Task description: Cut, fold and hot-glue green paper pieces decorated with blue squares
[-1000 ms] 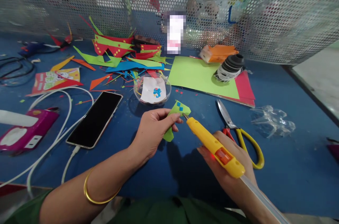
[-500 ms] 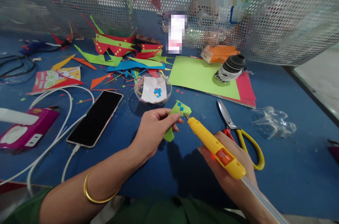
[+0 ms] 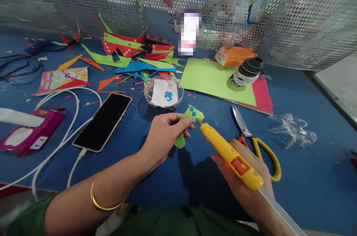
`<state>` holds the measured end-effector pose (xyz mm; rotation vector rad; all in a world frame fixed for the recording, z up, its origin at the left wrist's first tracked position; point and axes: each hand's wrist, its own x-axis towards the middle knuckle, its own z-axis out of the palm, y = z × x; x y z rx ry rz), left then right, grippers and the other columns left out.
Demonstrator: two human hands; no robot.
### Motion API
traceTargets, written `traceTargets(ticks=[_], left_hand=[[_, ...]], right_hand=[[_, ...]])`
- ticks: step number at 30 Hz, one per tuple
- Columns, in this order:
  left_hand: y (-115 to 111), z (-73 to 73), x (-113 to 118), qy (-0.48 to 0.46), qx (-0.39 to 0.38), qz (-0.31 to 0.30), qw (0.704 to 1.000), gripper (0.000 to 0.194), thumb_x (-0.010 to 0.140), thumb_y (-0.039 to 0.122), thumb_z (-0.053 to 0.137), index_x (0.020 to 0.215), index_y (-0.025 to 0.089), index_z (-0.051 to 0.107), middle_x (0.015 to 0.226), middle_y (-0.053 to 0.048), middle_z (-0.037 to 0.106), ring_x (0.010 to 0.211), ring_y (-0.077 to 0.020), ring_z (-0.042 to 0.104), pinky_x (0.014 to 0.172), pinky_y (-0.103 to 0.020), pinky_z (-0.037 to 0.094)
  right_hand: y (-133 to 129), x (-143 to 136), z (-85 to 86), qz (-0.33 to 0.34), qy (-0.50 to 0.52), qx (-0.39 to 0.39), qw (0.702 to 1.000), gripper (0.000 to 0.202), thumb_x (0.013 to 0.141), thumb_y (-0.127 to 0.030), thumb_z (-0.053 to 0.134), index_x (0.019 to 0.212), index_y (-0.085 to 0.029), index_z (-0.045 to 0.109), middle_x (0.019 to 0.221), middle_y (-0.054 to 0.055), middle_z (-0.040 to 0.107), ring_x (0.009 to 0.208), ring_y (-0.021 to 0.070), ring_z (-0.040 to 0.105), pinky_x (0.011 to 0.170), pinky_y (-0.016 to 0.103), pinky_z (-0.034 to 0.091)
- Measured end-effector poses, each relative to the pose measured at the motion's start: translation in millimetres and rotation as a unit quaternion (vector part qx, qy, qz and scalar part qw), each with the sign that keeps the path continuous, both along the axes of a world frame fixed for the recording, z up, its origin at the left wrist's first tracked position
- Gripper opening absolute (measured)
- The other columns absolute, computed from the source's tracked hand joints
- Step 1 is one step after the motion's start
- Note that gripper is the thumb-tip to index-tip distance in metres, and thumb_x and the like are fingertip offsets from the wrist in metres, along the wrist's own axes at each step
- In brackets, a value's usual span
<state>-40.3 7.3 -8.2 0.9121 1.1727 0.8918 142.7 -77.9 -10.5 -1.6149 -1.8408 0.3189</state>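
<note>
My left hand [image 3: 164,137] is closed, pinching a small cut piece of light green paper [image 3: 180,140] between thumb and fingers. Two blue paper squares [image 3: 192,111] lie on its upper part. My right hand [image 3: 237,174] wraps round a yellow pen-shaped hot glue gun [image 3: 223,146], with a clear glue stick [image 3: 275,204] coming out of its rear end. The metal tip of the glue gun points at the green paper's edge, just below the squares; whether it touches cannot be made out. Open-bladed scissors [image 3: 242,126] with red and yellow handles lie beside my right hand.
A clear round dish [image 3: 178,98] holds white paper with small blue bits. Behind are cut coloured paper shapes [image 3: 122,46], green sheets [image 3: 212,79] and a thread spool [image 3: 248,70]. Leftward lie a phone [image 3: 103,122], white cable and purple device [image 3: 33,131]. Clear plastic [image 3: 291,131] lies right.
The view has shifted slightly, so everything appears a little farther right. Both hands keep their hold, and the glue gun's tip stays near the green paper.
</note>
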Motion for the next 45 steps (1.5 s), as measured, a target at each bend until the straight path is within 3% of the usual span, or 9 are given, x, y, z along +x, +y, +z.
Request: traceTargets(ticks=[11,22,29,38,41,45], left_hand=[[1.3,0.8,0.2,-0.008,-0.001,0.007,1.000,0.023,0.072,0.039,0.080,0.070,0.016,0.076,0.056,0.000,0.065,0.052,-0.0091,0.053,0.049,-0.020,0.038],[0.8,-2.2,-0.4,-0.010,0.002,0.002,1.000,0.027,0.072,0.041,0.081,0.070,0.015,0.076,0.056,0.000,0.065,0.051,-0.0083,0.054,0.049,-0.018,0.038],[1.4,-2.0,-0.5,-0.011,0.002,0.008,1.000,0.026,0.073,0.040,0.081,0.073,0.015,0.076,0.056,0.000,0.065,0.050,-0.0073,0.053,0.048,-0.017,0.038],[0.4,-1.8,-0.4,-0.003,-0.006,-0.009,1.000,0.024,0.075,0.037,0.077,0.071,0.014,0.075,0.054,0.000,0.063,0.048,-0.0070,0.052,0.047,-0.017,0.039],[0.1,-1.9,0.2,0.005,-0.017,-0.008,1.000,0.024,0.074,0.037,0.077,0.071,0.013,0.075,0.053,0.000,0.063,0.048,-0.0075,0.052,0.045,-0.016,0.039],[1.7,-4.1,0.5,-0.001,-0.017,-0.008,1.000,0.026,0.072,0.039,0.079,0.071,0.013,0.074,0.055,-0.001,0.064,0.049,-0.0083,0.053,0.045,-0.017,0.040]], right_hand=[[0.3,1.1,-0.4,0.024,-0.006,0.010,1.000,0.026,0.094,-0.039,0.061,0.077,-0.023,0.048,0.063,-0.005,0.051,0.046,0.0092,0.045,0.044,0.022,0.035],[-1.6,-2.1,0.3,0.001,0.011,0.017,1.000,0.025,0.095,-0.036,0.059,0.078,-0.025,0.046,0.065,-0.005,0.051,0.047,0.0099,0.040,0.046,0.025,0.032],[0.1,-0.6,-0.3,0.020,0.019,0.003,1.000,0.025,0.095,-0.037,0.061,0.077,-0.024,0.049,0.065,-0.005,0.053,0.048,0.0093,0.045,0.046,0.024,0.034],[-4.6,1.2,-5.9,-0.032,0.101,0.061,0.992,0.018,0.090,-0.033,0.065,0.076,-0.024,0.058,0.064,-0.003,0.060,0.050,0.0109,0.053,0.046,0.023,0.041],[-7.0,6.0,-8.0,-0.044,0.135,0.040,0.989,0.013,0.091,-0.036,0.063,0.084,-0.025,0.064,0.071,-0.002,0.064,0.057,0.0127,0.060,0.055,0.025,0.050],[-5.1,13.0,-6.8,-0.065,0.130,-0.007,0.989,0.021,0.091,-0.043,0.061,0.096,-0.024,0.069,0.073,0.000,0.066,0.054,0.0135,0.057,0.053,0.027,0.049]])
